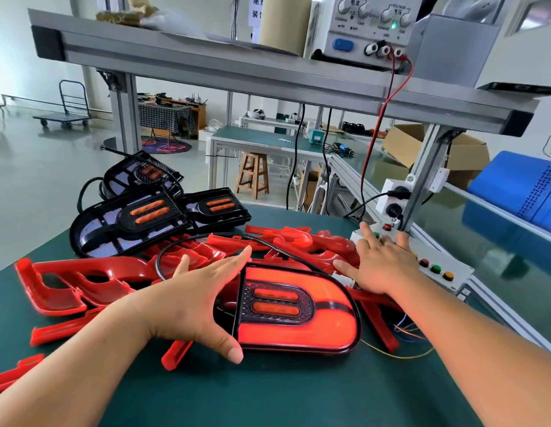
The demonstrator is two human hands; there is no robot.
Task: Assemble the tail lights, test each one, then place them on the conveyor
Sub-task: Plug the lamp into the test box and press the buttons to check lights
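Glowing red, the assembled tail light (pixel 299 306) lies flat on the green table (pixel 268 392), a little right of centre, its rounded end pointing right. The left hand (pixel 203 300) rests against its straight left edge, fingers (pixel 234 263) straight and spread apart, the thumb down by the near-left corner; it grips nothing. The right hand (pixel 382 266) lies palm down just beyond the light's far-right corner, fingers (pixel 368 235) straight and splayed, their tips on the white button box (pixel 437 269) near its green and red buttons.

Room to move is tight on three sides. Red lens covers (pixel 83 282) crowd the left and far sides, some tucked under the light, and a black cable (pixel 163 257) loops over them just behind the left hand. Thin coloured wires (pixel 403 331) trail from the light's right side toward the table's right edge. Green mat shows bare only on the near side, between the two forearms.

Farther back on the left, black housings (pixel 129 223) with orange strips are stacked near the table's far edge. The conveyor (pixel 483 235) runs along the right, past the button box, with a blue roll (pixel 520 192) beside it. Overhead, an aluminium shelf (pixel 206 66) carries a power supply (pixel 366 29) with a red lead (pixel 379 124) dropping toward the box. Behind stand a wooden stool (pixel 252 174), other tables and a trolley (pixel 67 115) on a pale floor.
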